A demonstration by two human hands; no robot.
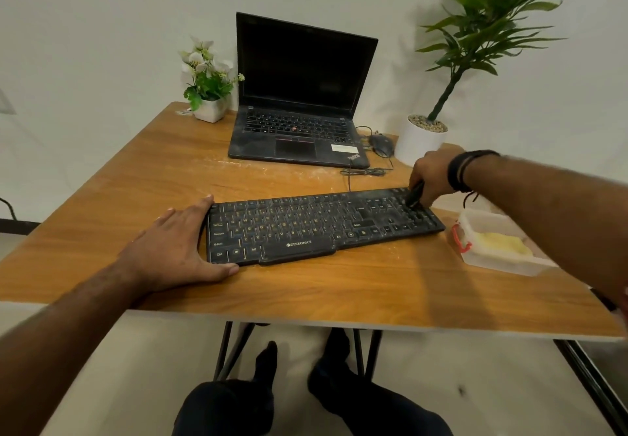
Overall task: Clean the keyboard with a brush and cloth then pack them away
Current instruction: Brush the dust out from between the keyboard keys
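Wooden table (136, 181) bearing keyboard (319, 228), laptop (299, 130), mouse (382, 145), flowerpot (210, 109), plastic box (492, 242).

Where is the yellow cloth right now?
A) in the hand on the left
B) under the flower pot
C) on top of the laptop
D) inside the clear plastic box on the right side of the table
D: the yellow cloth lies inside the clear plastic box, near the right end of the keyboard.
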